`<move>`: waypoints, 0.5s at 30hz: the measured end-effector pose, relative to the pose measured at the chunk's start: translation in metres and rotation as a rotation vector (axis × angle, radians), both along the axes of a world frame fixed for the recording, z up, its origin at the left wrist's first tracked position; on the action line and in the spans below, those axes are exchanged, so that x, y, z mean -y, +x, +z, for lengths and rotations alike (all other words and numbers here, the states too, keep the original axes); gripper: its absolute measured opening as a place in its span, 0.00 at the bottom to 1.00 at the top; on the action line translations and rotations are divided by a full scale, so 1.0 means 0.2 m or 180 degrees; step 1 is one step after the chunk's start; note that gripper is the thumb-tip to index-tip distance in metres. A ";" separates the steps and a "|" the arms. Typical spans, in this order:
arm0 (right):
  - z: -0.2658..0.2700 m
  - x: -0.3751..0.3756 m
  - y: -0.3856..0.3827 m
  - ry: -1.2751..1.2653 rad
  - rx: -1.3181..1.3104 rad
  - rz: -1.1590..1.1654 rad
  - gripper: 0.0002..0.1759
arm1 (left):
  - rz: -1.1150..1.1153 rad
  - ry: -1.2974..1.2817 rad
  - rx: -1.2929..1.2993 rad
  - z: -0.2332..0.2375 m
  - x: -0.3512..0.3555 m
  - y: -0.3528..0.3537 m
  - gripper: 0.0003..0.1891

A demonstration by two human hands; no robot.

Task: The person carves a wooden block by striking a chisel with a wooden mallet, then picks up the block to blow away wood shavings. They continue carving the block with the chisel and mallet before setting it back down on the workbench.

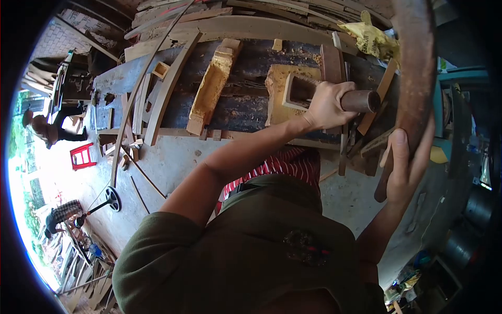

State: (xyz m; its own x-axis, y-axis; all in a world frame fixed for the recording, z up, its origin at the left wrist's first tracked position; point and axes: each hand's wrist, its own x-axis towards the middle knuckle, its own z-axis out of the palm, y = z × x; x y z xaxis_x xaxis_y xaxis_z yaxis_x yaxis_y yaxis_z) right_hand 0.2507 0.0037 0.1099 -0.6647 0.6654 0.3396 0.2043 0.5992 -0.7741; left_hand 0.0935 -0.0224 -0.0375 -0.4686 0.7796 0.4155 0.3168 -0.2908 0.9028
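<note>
A long, dark brown wooden piece [417, 68], gently curved, stands out at the right, running from the top edge of the view down past the near edge of the workbench. The person's right hand [405, 165] holds it near its lower end, the thumb laid along the near face and the fingers on the other side. The left hand [332, 104] is closed around a dark cylinder [361, 101], whose round end points toward the curved piece; the 2 held things are apart.

Just beside the left hand is a hollow wooden box [288, 97], over a flat yellowish board [277, 112]; whether the hand touches the box cannot be told. Both are on a dark, worn workbench [246, 107]. Farther left on it are a hollowed yellow block [212, 86], a curved wooden plank [170, 89] and 1 small box [160, 69]. A yellow bag [368, 41] sits beyond the right side.

The person wears a dark green shirt [251, 251] and red striped shorts [282, 166]. On the pale floor [175, 154] at the left is a red stool [82, 163], with 2 other people, partly blurred, near the bright opening.
</note>
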 end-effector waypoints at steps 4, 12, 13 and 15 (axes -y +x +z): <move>-0.08 0.00 0.00 -0.0015 0.0539 -0.0037 0.36 | 0.0175 0.0210 0.0048 -0.01 -0.01 0.00 0.16; -0.23 -0.02 0.07 -0.0228 0.0226 -0.0280 0.39 | 0.0463 0.0407 0.1829 0.12 -0.06 -0.36 0.11; -0.26 -0.03 0.09 -0.0235 0.0233 -0.0320 0.39 | 0.0455 0.0348 0.1716 0.14 -0.04 -0.37 0.10; -0.31 -0.06 0.11 0.0040 0.0329 -0.0283 0.39 | 0.0337 0.0202 0.1647 0.11 -0.02 -0.34 0.09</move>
State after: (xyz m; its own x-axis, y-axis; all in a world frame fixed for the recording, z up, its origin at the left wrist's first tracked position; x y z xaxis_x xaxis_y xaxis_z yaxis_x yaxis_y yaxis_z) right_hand 0.2731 0.0153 0.0469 -0.6351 0.7195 0.2812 0.3352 0.5847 -0.7388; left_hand 0.0253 -0.0193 -0.0161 -0.6997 0.6977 0.1540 -0.1346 -0.3405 0.9306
